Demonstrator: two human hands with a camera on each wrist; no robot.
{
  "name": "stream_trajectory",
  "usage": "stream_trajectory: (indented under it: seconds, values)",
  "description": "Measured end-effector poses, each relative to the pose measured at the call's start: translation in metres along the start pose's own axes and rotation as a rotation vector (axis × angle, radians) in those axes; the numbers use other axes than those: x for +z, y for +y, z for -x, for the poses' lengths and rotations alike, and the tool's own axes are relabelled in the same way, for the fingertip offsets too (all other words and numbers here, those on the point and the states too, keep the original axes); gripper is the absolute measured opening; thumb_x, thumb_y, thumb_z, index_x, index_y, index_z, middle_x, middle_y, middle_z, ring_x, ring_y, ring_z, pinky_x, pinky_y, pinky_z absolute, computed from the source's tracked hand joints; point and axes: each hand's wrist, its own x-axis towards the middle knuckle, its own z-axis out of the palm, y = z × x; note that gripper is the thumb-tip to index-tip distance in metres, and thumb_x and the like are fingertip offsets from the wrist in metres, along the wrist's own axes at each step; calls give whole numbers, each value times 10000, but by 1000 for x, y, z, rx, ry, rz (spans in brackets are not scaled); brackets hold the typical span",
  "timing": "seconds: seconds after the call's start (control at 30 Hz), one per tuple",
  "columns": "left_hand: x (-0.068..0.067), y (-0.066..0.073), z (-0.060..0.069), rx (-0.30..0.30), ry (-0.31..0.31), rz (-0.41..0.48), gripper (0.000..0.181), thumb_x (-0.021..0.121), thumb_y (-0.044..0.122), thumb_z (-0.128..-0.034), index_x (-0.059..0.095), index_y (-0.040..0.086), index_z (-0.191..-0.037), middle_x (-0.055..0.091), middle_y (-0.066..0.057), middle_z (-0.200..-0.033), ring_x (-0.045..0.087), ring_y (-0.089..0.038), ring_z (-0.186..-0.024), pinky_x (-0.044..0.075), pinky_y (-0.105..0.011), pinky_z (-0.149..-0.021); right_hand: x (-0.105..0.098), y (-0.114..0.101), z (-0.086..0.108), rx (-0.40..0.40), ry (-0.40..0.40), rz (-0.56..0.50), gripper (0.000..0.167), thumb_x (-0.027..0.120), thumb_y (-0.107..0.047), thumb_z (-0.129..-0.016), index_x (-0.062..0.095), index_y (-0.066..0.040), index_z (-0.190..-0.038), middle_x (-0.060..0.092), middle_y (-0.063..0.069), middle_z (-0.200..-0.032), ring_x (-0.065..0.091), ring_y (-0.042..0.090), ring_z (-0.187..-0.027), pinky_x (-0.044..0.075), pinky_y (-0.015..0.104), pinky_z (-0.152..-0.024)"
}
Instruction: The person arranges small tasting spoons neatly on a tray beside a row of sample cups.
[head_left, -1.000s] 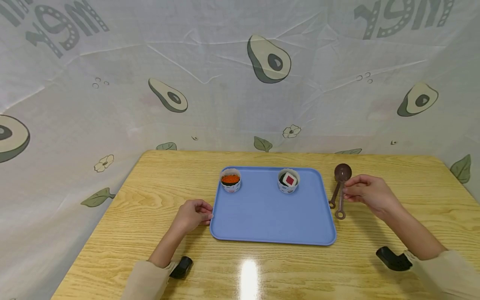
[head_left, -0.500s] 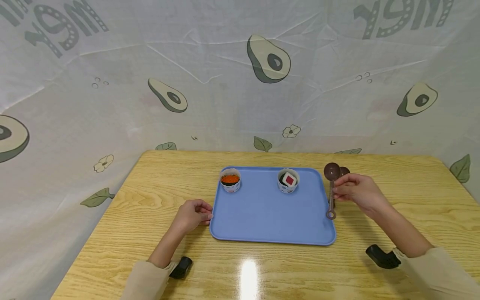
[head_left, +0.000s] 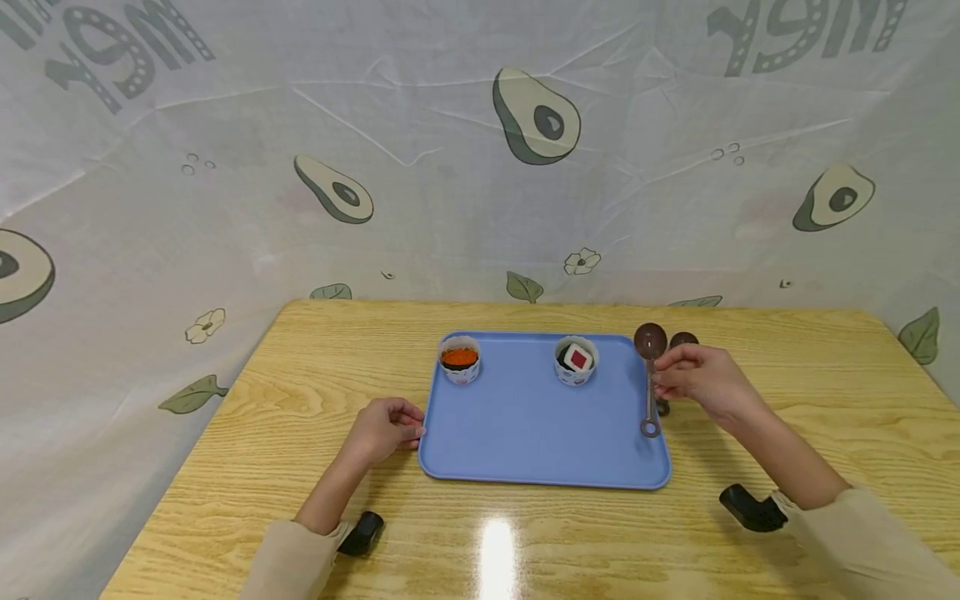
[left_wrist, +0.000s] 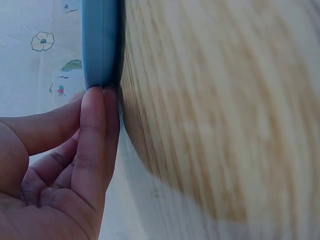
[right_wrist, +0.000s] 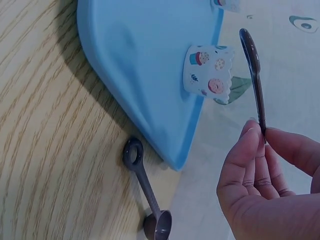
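My right hand (head_left: 701,383) pinches the handle of a brown measuring spoon (head_left: 650,342) between thumb and fingers, above the right side of the blue tray (head_left: 540,433). The spoon's round bowl points away and its ring end points towards me. In the right wrist view the held spoon (right_wrist: 254,60) is seen edge-on, clear of the tray. A second brown measuring spoon (right_wrist: 147,187) lies on the table beside the tray, partly hidden by my right hand in the head view. My left hand (head_left: 386,429) holds the tray's left rim, fingertips against its outer wall; the thumb tip is hidden in the left wrist view.
Two patterned paper cups stand along the tray's far side. The left cup (head_left: 461,373) holds an orange-topped sushi piece (head_left: 459,358); the right cup (head_left: 574,377) holds a white piece with a red centre (head_left: 578,358). A printed cloth (head_left: 450,208) hangs behind the wooden table (head_left: 360,350).
My right hand has moved left with the measuring spoon, from beside the tray to above its right side. The second spoon stays on the table. My left hand keeps its place.
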Motion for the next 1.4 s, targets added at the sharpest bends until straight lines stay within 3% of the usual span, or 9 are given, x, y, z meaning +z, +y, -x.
stream_trajectory:
  seconds: [0.7, 1.4]
  values:
    - [-1, 1, 1, 2, -8, -12, 115, 616, -107, -802, 604, -96, -915, 574, -126, -746, 601, -159, -625, 563, -293, -611, 22, -6, -8, -29, -19, 59, 156, 564, 53, -852, 518, 149, -966, 648, 48, -771, 625, 132, -658, 561, 304, -645]
    - [0, 1, 1, 2, -10, -15, 111, 618, -101, -803, 604, -95, -913, 570, -126, -743, 599, -159, -620, 563, -294, -608, 36, -16, -14, -7, -35, 66, 146, 574, 21, -864, 533, 118, -964, 657, 66, -803, 623, 146, -677, 559, 310, -657]
